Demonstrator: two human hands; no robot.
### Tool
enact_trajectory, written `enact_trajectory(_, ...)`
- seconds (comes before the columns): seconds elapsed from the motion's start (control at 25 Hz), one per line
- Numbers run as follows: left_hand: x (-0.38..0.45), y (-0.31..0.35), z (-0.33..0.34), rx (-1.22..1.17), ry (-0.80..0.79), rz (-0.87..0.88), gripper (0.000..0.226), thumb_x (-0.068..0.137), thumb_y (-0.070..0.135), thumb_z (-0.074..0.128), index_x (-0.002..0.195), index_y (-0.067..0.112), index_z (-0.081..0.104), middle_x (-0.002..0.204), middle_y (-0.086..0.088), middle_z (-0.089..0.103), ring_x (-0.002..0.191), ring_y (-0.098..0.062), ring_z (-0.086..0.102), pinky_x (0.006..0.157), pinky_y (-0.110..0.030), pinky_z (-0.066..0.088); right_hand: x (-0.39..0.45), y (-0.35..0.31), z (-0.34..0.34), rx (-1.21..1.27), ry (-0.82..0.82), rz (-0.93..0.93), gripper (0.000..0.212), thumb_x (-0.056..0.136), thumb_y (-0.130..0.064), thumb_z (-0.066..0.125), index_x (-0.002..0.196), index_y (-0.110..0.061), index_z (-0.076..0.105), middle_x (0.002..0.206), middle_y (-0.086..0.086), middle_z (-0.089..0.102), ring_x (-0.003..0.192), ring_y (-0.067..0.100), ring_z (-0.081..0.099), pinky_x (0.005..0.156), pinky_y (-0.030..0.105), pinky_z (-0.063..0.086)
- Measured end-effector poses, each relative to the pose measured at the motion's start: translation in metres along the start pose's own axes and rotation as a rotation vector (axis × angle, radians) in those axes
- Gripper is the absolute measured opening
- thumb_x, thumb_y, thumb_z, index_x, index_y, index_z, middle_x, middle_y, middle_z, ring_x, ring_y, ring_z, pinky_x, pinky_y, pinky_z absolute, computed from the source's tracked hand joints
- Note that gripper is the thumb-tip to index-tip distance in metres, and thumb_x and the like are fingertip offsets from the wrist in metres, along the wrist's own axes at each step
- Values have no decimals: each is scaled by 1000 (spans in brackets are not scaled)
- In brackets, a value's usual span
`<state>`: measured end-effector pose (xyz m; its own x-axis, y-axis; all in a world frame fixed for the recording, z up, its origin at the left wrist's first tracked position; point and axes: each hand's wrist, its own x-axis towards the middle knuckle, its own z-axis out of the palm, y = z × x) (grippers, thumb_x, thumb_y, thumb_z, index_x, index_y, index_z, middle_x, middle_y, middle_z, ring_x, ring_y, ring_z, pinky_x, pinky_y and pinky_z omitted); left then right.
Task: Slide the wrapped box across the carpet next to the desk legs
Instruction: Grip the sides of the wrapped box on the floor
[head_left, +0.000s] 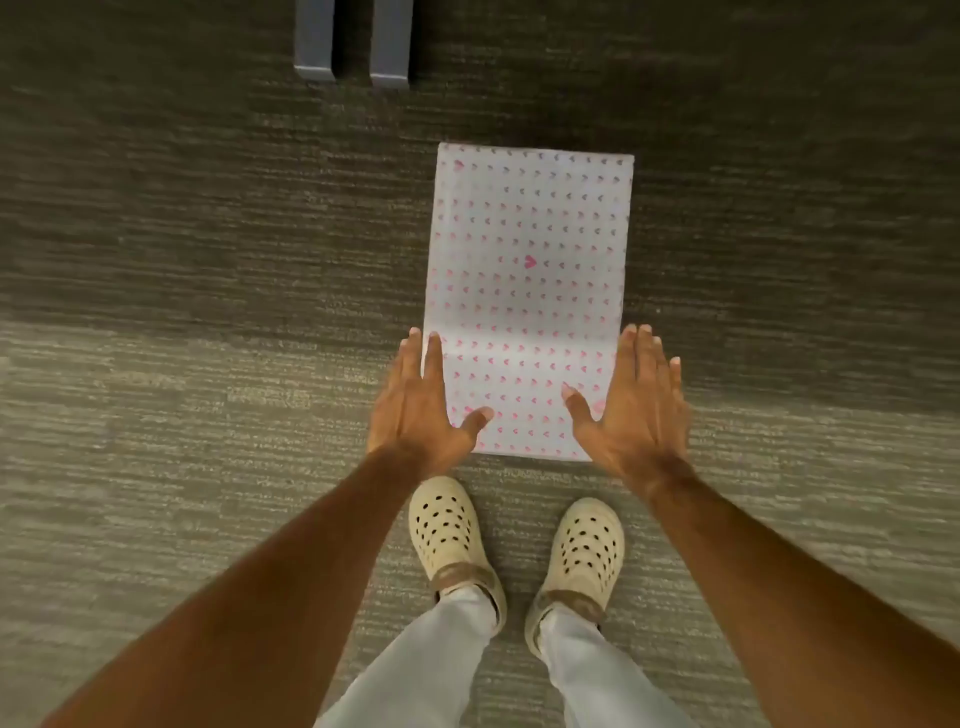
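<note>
The wrapped box (527, 291) lies flat on the carpet, a long rectangle in white paper with small pink hearts. Its far end points away from me, and its near end is just in front of my shoes. My left hand (421, 405) is spread at the box's near left edge, fingers along the side and thumb over the top. My right hand (626, 405) mirrors it at the near right edge. Neither hand is closed around the box, and I cannot tell whether they touch it. Two grey desk legs (353, 44) stand at the far left, well apart from the box.
Grey striped carpet (182, 364) covers the whole floor. My feet in cream perforated clogs (449, 525) stand just behind the box's near end. Open carpet lies between the box and the desk legs.
</note>
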<state>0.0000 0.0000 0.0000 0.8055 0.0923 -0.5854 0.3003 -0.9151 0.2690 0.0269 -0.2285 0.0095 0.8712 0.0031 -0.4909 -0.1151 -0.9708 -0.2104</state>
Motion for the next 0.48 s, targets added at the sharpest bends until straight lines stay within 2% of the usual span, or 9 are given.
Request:
enact_trajectory(0.08,21,-8,10,-174,43,-86,94,82,55,63,154,15,18,162,-11,22,148,-32,23,116,-47,26,17,4,18,303,16,103,77,91,-40,60,153,-11,25,156,15,37,141,34,38,114,46,35)
enact_trajectory(0.16,45,-20,14,-359,100,-228,73,86,38,66,147,12,37,148,-14,45,134,-34,45,108,-47,41,35,11,34,549,44,218,54,92,-28,64,142,-16,48,137,8,60,119,28,60,94,42,55)
enact_trajectory(0.24,64,-25,15,-545,66,-353,53,91,30,62,140,11,50,135,-13,60,122,-33,58,102,-49,50,55,19,43,747,31,339,37,93,-23,64,129,-16,62,121,4,70,100,21,68,76,31,59)
enact_trajectory(0.36,90,-33,13,-681,1,-380,32,95,23,55,123,13,66,116,-10,70,105,-30,67,93,-47,56,84,33,49,936,29,470,24,91,-22,67,113,-15,71,99,-5,73,83,9,68,62,15,55)
enact_trajectory(0.4,97,-36,12,-720,3,-386,30,96,21,54,121,12,67,113,-10,71,103,-29,68,92,-45,56,91,37,48,980,12,499,21,90,-21,68,111,-16,72,93,-9,71,80,5,67,60,12,54)
enact_trajectory(0.48,109,-39,12,-828,15,-412,29,95,16,56,120,9,68,112,-11,72,101,-29,69,92,-44,56,104,41,47,1038,-34,545,12,89,-18,70,101,-20,73,95,-9,71,82,6,67,68,17,57)
